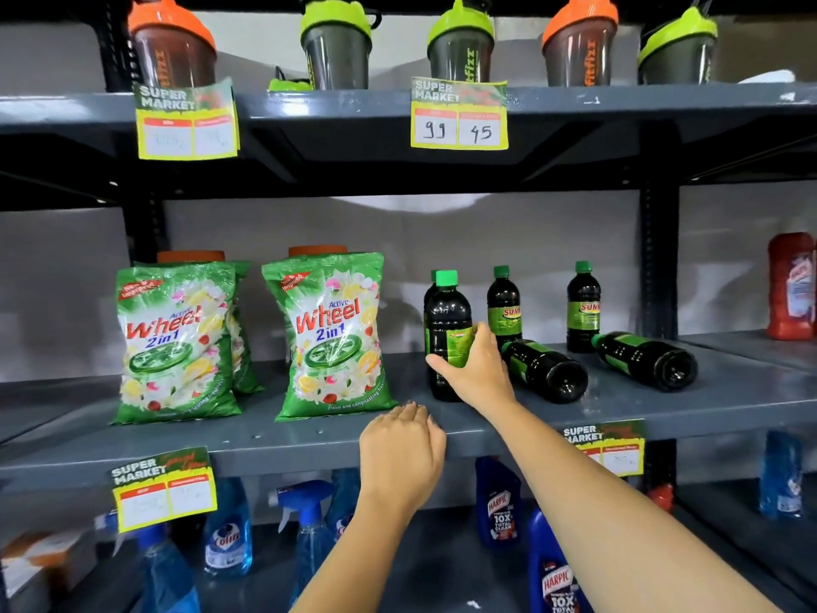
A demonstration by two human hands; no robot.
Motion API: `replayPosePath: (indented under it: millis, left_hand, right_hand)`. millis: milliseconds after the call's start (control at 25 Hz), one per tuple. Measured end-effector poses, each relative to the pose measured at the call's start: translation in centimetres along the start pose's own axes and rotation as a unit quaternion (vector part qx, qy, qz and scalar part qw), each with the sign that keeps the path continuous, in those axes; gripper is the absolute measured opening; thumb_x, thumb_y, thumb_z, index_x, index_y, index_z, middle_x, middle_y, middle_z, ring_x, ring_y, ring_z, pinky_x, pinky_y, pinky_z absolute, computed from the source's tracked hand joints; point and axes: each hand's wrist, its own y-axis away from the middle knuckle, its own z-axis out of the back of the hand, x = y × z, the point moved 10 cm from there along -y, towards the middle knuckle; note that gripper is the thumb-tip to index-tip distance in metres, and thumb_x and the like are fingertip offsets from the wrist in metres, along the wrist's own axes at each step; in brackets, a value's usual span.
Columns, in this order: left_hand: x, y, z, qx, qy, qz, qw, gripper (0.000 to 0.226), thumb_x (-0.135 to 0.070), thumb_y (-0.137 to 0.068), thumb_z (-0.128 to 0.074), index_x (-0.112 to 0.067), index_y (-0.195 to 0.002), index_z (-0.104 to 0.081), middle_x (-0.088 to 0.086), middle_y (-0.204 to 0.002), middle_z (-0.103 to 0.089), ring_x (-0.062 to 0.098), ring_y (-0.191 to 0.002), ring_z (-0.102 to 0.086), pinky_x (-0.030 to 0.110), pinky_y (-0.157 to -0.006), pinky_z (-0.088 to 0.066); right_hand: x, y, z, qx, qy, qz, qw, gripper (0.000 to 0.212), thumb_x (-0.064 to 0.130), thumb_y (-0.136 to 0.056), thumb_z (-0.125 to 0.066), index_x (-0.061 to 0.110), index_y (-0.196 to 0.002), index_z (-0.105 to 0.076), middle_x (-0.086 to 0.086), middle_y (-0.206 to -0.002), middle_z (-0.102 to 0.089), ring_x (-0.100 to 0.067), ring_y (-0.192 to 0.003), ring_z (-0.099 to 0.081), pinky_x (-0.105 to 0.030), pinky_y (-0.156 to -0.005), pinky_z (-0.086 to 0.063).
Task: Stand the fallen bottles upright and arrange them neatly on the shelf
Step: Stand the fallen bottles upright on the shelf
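Fingers: right fingers (pixel 479 336) clamped round an upright bottle (pixel 446 320) on the middle shelf (pixel 574 409); left hand (pixel 400 440) loosely curled, holding nothing, resting on the shelf edge.
Neighbours: another bottle stands just behind; two fallen bottles (pixel 546 369) (pixel 647 358) lie to its right.
Risk: the right forearm (pixel 508 418) passes close to the nearer fallen bottle; a nudge could roll it off the shelf.
Risk: a hasty release could topple the upright one.

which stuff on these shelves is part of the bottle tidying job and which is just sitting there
Part of the job:
- held bottle, upright, gripped by the right hand
- two fallen bottles
- two standing bottles
- middle shelf

Just sitting there:
- detergent bags
- shaker cups
- blue spray bottles
- red bottle
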Motion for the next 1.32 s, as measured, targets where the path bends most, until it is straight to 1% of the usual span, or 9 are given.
replayPosePath:
  millis: [120, 200, 280, 480, 600, 680, 880, 1080, 1320]
  left_hand:
    - [-0.2, 0.1, 0.1, -0.006, -0.001, -0.007, 1.000, 0.038, -0.023, -0.085, -0.037, -0.012, -0.072, -0.071, 0.004, -0.076, -0.073, 0.021, -0.070, -0.069, 0.030, -0.062, -0.054]
    - [-0.2, 0.1, 0.0, -0.003, -0.001, -0.011, 1.000, 0.038, -0.023, -0.085, -0.037, -0.012, -0.073, -0.071, 0.004, -0.076, -0.073, 0.020, -0.070, -0.069, 0.030, -0.061, -0.053]
    - [-0.1, 0.1, 0.2, -0.011, 0.000, -0.012, 1.000, 0.039, -0.023, -0.085, -0.037, -0.011, -0.072, -0.071, 0.003, -0.075, -0.073, 0.020, -0.070, -0.069, 0.030, -0.060, -0.053]
    - [-0.3, 0.1, 0.2, -0.011, -0.001, -0.018, 1.000, 0.041, -0.023, -0.084, -0.038, -0.009, -0.075, -0.074, 0.005, -0.078, -0.075, 0.021, -0.072, -0.071, 0.029, -0.061, -0.053]
    - [-0.2, 0.1, 0.1, -0.009, -0.003, -0.017, 1.000, 0.041, -0.023, -0.085, -0.037, -0.009, -0.075, -0.074, 0.005, -0.078, -0.075, 0.021, -0.072, -0.070, 0.030, -0.060, -0.053]
    - [-0.1, 0.2, 0.1, -0.010, -0.003, -0.013, 1.000, 0.041, -0.023, -0.085, -0.037, -0.009, -0.075, -0.074, 0.005, -0.078, -0.075, 0.021, -0.072, -0.070, 0.030, -0.061, -0.054]
    - [0.0, 0.1, 0.1, -0.018, 0.002, -0.007, 1.000, 0.039, -0.022, -0.083, -0.038, -0.010, -0.072, -0.073, 0.005, -0.075, -0.074, 0.021, -0.069, -0.069, 0.029, -0.059, -0.053]
    - [0.0, 0.1, 0.2, -0.027, -0.001, -0.012, 1.000, 0.038, -0.021, -0.082, -0.037, -0.010, -0.070, -0.072, 0.005, -0.073, -0.073, 0.022, -0.067, -0.069, 0.029, -0.058, -0.051]
    - [0.0, 0.1, 0.0, -0.028, -0.002, -0.013, 1.000, 0.039, -0.023, -0.083, -0.037, -0.010, -0.073, -0.072, 0.004, -0.074, -0.073, 0.021, -0.068, -0.069, 0.030, -0.058, -0.052]
  right_hand:
    - [-1.0, -0.2, -0.4, 0.023, -0.090, -0.038, 0.995, 0.081, 0.045, -0.068, -0.078, 0.020, -0.130, -0.033, 0.003, -0.120, -0.050, -0.020, -0.106, -0.053, -0.036, -0.084, -0.045]
    - [-2.2, -0.3, -1.5, 0.080, -0.192, -0.097, 0.973, 0.096, 0.032, -0.076, -0.075, 0.025, -0.149, -0.013, 0.000, -0.138, -0.047, -0.022, -0.121, -0.049, -0.038, -0.097, -0.041]
    - [-3.0, -0.2, -2.3, 0.119, -0.230, -0.127, 0.958, 0.105, 0.024, -0.080, -0.074, 0.030, -0.154, 0.001, -0.002, -0.146, -0.041, -0.025, -0.131, -0.043, -0.040, -0.102, -0.036]
    - [-2.9, -0.4, -2.1, 0.083, -0.151, -0.112, 0.979, 0.112, 0.049, -0.057, -0.080, 0.033, -0.147, -0.016, -0.002, -0.137, -0.046, -0.023, -0.124, -0.047, -0.043, -0.102, -0.042]
    - [-3.2, -0.3, -2.7, 0.129, -0.205, -0.141, 0.960, 0.080, 0.014, -0.078, -0.069, 0.021, -0.146, -0.025, -0.003, -0.122, -0.056, -0.019, -0.109, -0.052, -0.029, -0.085, -0.040]
    - [-3.6, -0.3, -2.7, 0.138, -0.203, -0.140, 0.959, 0.065, 0.004, -0.080, -0.067, 0.017, -0.137, -0.038, -0.006, -0.120, -0.060, -0.018, -0.105, -0.054, -0.027, -0.082, -0.040]
    - [-2.8, -0.2, -2.8, 0.117, -0.141, -0.091, 0.979, 0.088, 0.033, -0.061, -0.086, 0.023, -0.130, -0.032, -0.001, -0.123, -0.055, -0.019, -0.112, -0.053, -0.039, -0.097, -0.045]
    - [-2.8, -0.2, -2.7, 0.136, -0.193, -0.104, 0.966, 0.076, 0.008, -0.072, -0.079, 0.018, -0.136, -0.038, 0.003, -0.112, -0.059, -0.012, -0.099, -0.055, -0.024, -0.081, -0.043]
    - [-2.8, -0.4, -2.6, 0.110, -0.118, -0.080, 0.984, 0.081, 0.029, -0.065, -0.087, 0.018, -0.122, -0.031, -0.004, -0.126, -0.051, -0.020, -0.112, -0.050, -0.036, -0.095, -0.044]
